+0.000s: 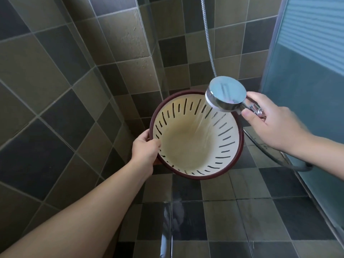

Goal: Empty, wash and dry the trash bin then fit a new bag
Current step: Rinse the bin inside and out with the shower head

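A round trash bin point(186, 146) with a cream slotted inside and a dark red rim is tilted toward me above the shower floor. My left hand point(145, 148) grips its left rim, thumb inside. My right hand point(270, 120) holds the chrome handle of a shower head point(226, 93) just above the bin's upper right rim. Water streams from the shower head down into the bin. The bin holds no bag or rubbish.
Brown and grey tiled walls meet in a corner behind the bin. The tiled floor point(204, 220) below is wet. A frosted glass door point(307, 90) stands on the right. The metal hose point(208, 34) runs up the wall and loops below my right wrist.
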